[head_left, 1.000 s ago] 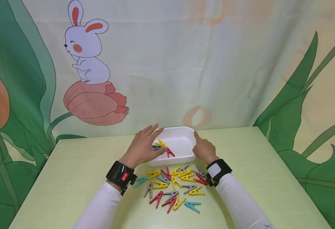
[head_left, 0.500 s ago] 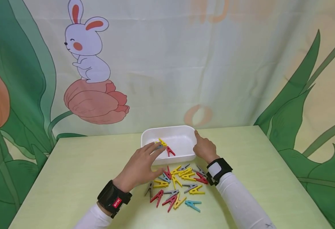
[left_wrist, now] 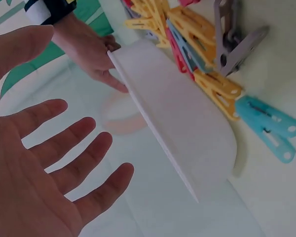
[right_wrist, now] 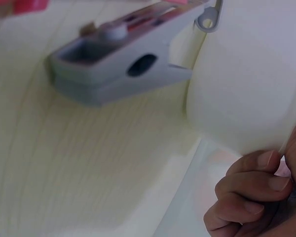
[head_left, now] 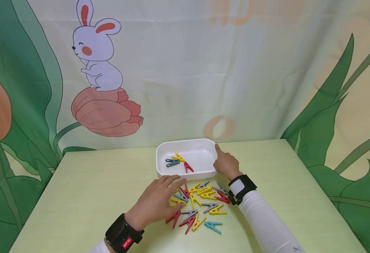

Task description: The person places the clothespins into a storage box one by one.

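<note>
1. Head: left hand (head_left: 154,202), lower centre, released, fingers loose beside scattered clothespins (head_left: 189,221); right hand (head_left: 227,164), right of centre, gripping the white tray's (head_left: 204,156) rim, more clips (head_left: 179,157) inside!
2. Left wrist: empty palm left, teal clothespin (left_wrist: 256,116) right.
3. Right wrist: curled fingers (right_wrist: 254,185) lower right, grey clothespin (right_wrist: 113,61) upper left.

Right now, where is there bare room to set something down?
Bare tabletop lies left of the white tray and left hand, and right of the right hand. Inside, the tray's right end is free. Clothespins crowd the tabletop before the tray.
</note>
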Demonstrator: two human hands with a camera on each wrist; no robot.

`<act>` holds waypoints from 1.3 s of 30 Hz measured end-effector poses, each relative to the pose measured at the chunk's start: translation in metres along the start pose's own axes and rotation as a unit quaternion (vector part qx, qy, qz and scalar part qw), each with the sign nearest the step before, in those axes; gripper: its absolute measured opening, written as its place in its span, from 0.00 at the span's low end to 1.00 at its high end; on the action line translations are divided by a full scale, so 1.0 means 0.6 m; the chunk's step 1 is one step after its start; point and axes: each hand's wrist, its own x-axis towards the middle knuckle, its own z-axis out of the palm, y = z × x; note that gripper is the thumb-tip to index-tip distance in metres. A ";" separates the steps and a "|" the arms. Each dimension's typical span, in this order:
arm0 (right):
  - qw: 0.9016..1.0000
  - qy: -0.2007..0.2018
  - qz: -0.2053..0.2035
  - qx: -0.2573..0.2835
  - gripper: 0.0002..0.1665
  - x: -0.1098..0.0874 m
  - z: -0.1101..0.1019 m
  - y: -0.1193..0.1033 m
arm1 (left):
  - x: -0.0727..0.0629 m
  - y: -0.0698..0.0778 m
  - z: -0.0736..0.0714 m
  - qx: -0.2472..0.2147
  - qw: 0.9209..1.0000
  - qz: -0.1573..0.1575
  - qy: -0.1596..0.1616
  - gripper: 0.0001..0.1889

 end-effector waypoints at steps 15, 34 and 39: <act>1.000 0.005 -0.004 0.005 0.43 -0.002 -0.001 -0.001 | -0.027 -0.009 0.044 0.006 0.998 0.020 -0.059 0.32; 1.000 0.006 -0.001 0.005 0.43 -0.002 -0.001 -0.001 | -0.036 -0.013 0.086 0.037 0.995 0.037 -0.079 0.21; 1.000 0.006 0.000 0.001 0.43 -0.001 0.001 0.000 | -0.039 -0.014 0.091 0.042 0.996 0.048 -0.069 0.18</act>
